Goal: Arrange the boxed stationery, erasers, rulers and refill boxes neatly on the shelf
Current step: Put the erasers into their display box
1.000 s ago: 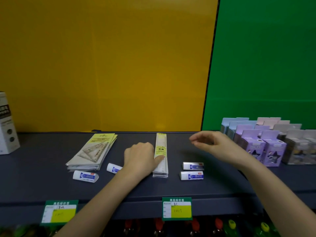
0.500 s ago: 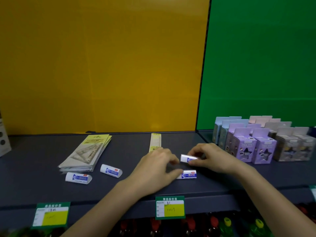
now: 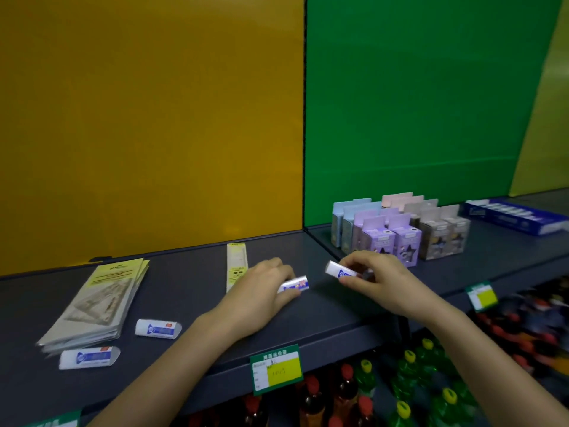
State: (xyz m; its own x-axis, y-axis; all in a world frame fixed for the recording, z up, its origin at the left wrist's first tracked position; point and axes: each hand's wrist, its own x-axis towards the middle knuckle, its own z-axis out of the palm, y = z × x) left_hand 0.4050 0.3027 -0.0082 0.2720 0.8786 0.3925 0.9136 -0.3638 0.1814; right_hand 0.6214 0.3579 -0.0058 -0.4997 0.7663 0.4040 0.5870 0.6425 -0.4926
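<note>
Left hand is curled round one eraser low on the shelf. Right hand pinches a second eraser at 2 o'clock of the first, the two apart.

I note the ruler pack at 10 o'clock of the left hand, its near end hidden by the knuckles. The boxed stationery stands just beyond the right hand at 12 o'clock. The blue refill box is at 2 o'clock, well apart.

At 8 o'clock lie a loose eraser, a front-edge eraser and the set-square stack.

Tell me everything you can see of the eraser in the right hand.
The eraser is a small white block with a blue printed wrapper. The right hand pinches it between thumb and fingers, which hide its right end; its white left end sticks out free. It seems to be held just above the dark shelf, roughly level, its length running left to right.
</note>
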